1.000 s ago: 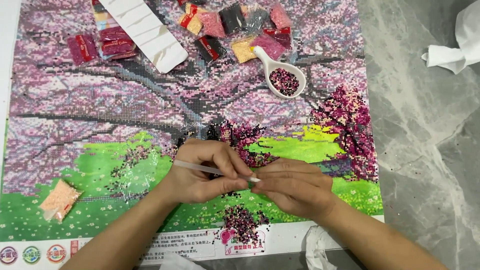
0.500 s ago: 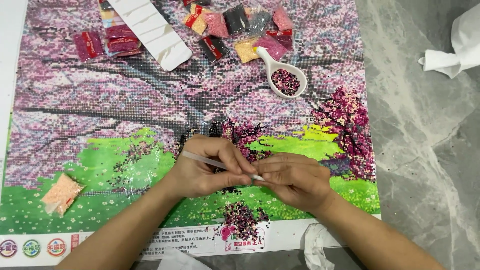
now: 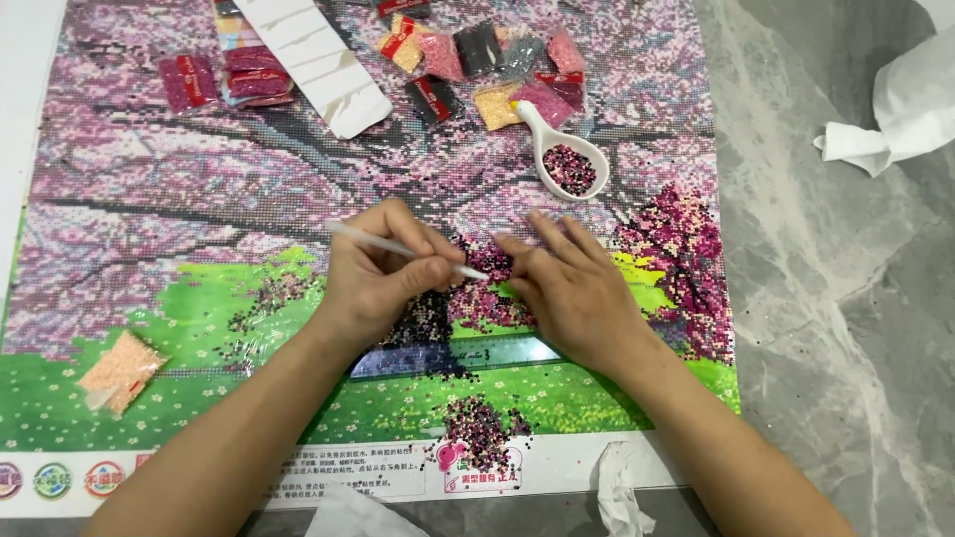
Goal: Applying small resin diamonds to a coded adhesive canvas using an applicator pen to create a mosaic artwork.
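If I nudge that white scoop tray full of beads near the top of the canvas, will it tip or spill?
The white scoop tray looks shallow and light, so it would probably slide easily. Its beads lie loose and uncovered, so a sharp push could scatter them. The narrow handle end may pivot it.

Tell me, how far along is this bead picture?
Done: glittery pink tree at right and dark patches mid-canvas. In hand: left hand holds a white pen beside the right hand. Left: most of the printed canvas looks bare; bead bags and a filled scoop wait.
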